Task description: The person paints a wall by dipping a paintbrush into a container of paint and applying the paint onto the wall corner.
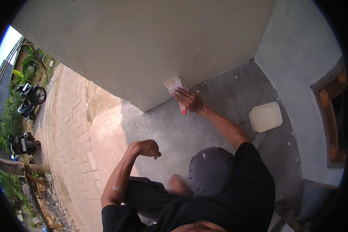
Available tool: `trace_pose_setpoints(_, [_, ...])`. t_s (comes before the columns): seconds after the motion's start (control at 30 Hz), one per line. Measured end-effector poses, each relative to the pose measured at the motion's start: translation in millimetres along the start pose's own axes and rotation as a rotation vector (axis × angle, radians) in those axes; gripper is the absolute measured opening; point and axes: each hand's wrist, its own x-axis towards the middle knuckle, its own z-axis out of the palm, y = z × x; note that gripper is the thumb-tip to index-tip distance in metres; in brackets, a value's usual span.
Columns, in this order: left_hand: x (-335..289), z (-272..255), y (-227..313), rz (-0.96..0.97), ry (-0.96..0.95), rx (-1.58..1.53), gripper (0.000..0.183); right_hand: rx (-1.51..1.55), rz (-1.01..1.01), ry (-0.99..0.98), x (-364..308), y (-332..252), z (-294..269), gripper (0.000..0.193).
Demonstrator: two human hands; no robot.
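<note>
My right hand is closed around a wide paintbrush with pale bristles and a red handle. The bristles meet the lower part of the grey plastered wall, a little above the floor line. Bent at the wrist, my left hand hangs over my raised knee; its fingers are curled in and nothing shows in them. To the right of my right forearm, a white square plastic tub stands on the floor, its contents hard to make out.
Pale specks dot the grey concrete floor. A second wall rises at the right, with a wooden frame set into it. On the left run a brick-paved path, parked motorbikes and plants.
</note>
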Motion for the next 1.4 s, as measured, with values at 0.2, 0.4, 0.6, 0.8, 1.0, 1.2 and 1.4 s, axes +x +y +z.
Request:
trace_pose_setpoints(0.2, [-16,-7,11,-0.069,0.012,-0.014,0.03,0.326,0.159,-0.209,-49,2,49,0.021])
trace_pose_setpoints(0.4, [-12,-9,17,-0.068,0.019,-0.018,0.033,0.309,0.171,-0.435,-24,28,53,0.025])
trace_pose_setpoints(0.6, [-24,-16,26,-0.131,0.02,0.026,0.031,0.237,0.021,0.021,102,36,-44,0.009])
trace_pose_setpoints(0.8, [-1,-21,22,-0.042,0.029,0.08,0.033,0.087,-0.042,0.182,258,70,-202,0.019])
trace_pose_setpoints(1.0, [13,-31,45,0.009,-0.007,0.15,0.037,-0.029,-0.006,0.62,257,85,-275,0.026])
trace_pose_setpoints(1.2, [34,-28,51,0.069,-0.063,0.211,0.039,0.094,0.734,0.587,97,87,-295,0.019])
trace_pose_setpoints(1.4, [60,-31,61,0.029,-0.018,0.257,0.038,-0.265,1.279,0.441,-89,86,-325,0.016])
